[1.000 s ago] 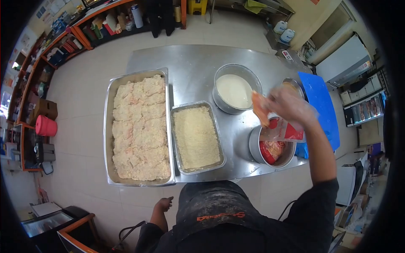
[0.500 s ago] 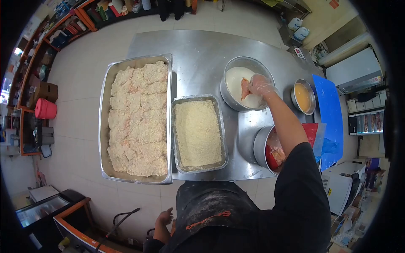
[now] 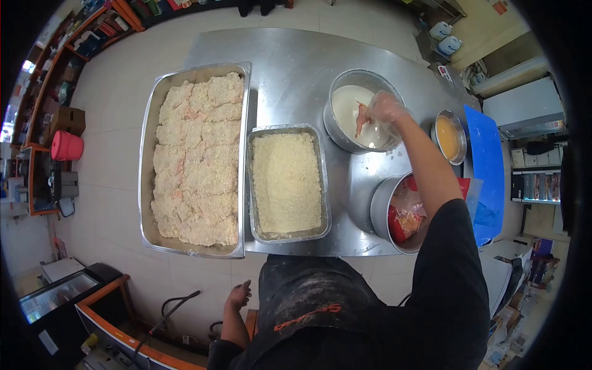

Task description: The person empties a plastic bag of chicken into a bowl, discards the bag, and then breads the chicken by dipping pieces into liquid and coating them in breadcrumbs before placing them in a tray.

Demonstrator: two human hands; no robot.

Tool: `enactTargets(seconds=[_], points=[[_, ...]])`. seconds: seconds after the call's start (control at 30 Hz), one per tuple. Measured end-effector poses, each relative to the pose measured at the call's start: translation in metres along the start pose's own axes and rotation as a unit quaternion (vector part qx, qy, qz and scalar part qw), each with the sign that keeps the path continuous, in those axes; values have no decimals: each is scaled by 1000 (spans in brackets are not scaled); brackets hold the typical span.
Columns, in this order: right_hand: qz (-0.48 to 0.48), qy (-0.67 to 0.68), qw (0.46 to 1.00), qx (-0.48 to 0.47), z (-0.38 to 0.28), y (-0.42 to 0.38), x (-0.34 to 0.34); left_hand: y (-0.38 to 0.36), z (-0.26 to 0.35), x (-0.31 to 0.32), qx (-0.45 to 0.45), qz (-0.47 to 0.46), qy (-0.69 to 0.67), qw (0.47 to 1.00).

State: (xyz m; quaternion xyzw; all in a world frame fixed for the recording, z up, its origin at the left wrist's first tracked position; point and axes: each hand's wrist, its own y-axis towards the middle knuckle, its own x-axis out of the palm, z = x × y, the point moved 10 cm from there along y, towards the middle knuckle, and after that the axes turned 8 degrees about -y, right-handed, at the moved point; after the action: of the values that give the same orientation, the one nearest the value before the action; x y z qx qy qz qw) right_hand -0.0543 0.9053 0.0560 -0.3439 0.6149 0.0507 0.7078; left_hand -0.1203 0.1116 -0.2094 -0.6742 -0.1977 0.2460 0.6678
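Gloved in clear plastic, my right hand (image 3: pixel 387 107) is closed on a piece of raw meat (image 3: pixel 362 119), which hangs over the white liquid in a round metal pot (image 3: pixel 332 126). My bare left hand (image 3: pixel 239 295) hangs low beside my apron, fingers apart, holding nothing. A small metal tray of pale crumbs (image 3: pixel 287 185) lies left of the pot. Further left, a large metal tray holds rows of crumb-coated pieces (image 3: pixel 200 161). Nearer me, another pot (image 3: pixel 381 209) contains red and clear plastic bags with meat.
A bowl of orange-yellow liquid (image 3: pixel 448 138) and a blue sheet (image 3: pixel 486 169) are at the right of the steel table (image 3: pixel 277 52). Shelves, a pink bucket (image 3: pixel 66 145) and an orange-edged counter (image 3: pixel 105 302) stand beyond the table.
The meat in my right hand has come up a little and hangs lengthwise over the liquid. My left hand has risen slightly. The whole view has shifted slightly.
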Motion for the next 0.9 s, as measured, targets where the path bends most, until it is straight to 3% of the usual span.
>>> enactTargets(seconds=[0.13,0.23,0.43,0.63,0.9], points=[[5,122,991,-58,-2,-13,-28,-8,11,1,9,-4,-14,1000],[19,78,988,-132,-16,-18,-35,-1,-6,-2,-12,-5,-9,1000],[47,-69,996,-21,-44,-28,-9,19,-65,-8,-73,-1,16,997],[-42,-114,988,-99,-76,-21,36,23,-80,-10,-77,-7,8,997],[-36,-146,983,-103,-77,-18,39,15,-63,-2,-60,-17,-8,998]])
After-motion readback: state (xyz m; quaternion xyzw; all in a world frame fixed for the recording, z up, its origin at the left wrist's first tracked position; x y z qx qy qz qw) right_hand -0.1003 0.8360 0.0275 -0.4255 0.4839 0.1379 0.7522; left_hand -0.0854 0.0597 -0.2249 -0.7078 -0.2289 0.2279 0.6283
